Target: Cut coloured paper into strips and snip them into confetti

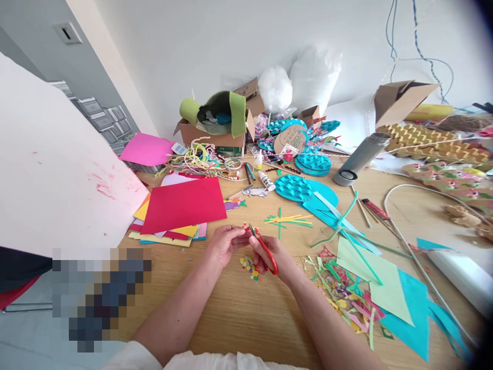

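Observation:
My right hand [272, 252] holds a pair of red-handled scissors [268, 253], their blades pointing up and away from me. Close beside the blades, my left hand [230, 240] pinches a small red piece of paper [247, 228]; its exact shape is too small to make out. Beneath and between both hands, a little pile of yellow, white, green and orange paper bits [249, 267] lies on the wooden table [227, 313].
Left of my hands is a stack of coloured paper topped by a red sheet [185, 205]. Narrow yellow and green strips [288, 220] lie ahead. To the right are paper scraps [346, 293], blue sheets [408, 313] and a grey thermos [362, 158]. A cardboard box [211, 137] stands behind.

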`<control>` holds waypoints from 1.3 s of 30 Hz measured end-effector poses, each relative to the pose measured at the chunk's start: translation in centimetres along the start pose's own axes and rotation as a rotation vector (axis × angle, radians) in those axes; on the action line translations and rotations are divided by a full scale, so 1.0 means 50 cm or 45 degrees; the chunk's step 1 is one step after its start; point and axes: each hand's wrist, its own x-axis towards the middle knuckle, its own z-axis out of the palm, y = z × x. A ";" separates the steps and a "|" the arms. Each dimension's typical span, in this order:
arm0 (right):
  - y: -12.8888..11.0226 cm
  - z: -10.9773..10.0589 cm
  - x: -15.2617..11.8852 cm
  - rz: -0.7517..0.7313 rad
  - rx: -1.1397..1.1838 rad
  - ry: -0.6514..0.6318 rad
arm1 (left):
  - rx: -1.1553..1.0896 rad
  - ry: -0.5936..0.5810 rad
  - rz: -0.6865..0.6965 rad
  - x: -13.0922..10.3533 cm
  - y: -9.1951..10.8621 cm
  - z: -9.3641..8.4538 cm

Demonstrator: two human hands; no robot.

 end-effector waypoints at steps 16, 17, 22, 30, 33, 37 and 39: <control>0.009 -0.001 -0.003 -0.032 -0.062 -0.097 | 0.218 -0.056 -0.049 0.007 0.024 -0.021; 0.008 -0.001 -0.003 -0.027 -0.065 -0.099 | 0.221 -0.059 -0.053 0.007 0.025 -0.021; 0.007 -0.002 -0.002 0.001 -0.080 -0.109 | 0.240 -0.039 -0.072 0.006 0.027 -0.020; 0.009 -0.004 0.000 0.002 -0.117 -0.121 | 0.257 -0.021 -0.090 0.007 0.028 -0.022; 0.011 -0.005 0.001 0.020 -0.142 -0.128 | 0.255 -0.024 -0.092 0.007 0.029 -0.023; 0.008 -0.005 0.000 0.041 -0.162 -0.133 | 0.256 -0.053 -0.096 0.007 0.030 -0.025; 0.005 -0.004 -0.002 0.054 -0.162 -0.133 | 0.261 -0.064 -0.101 0.006 0.031 -0.025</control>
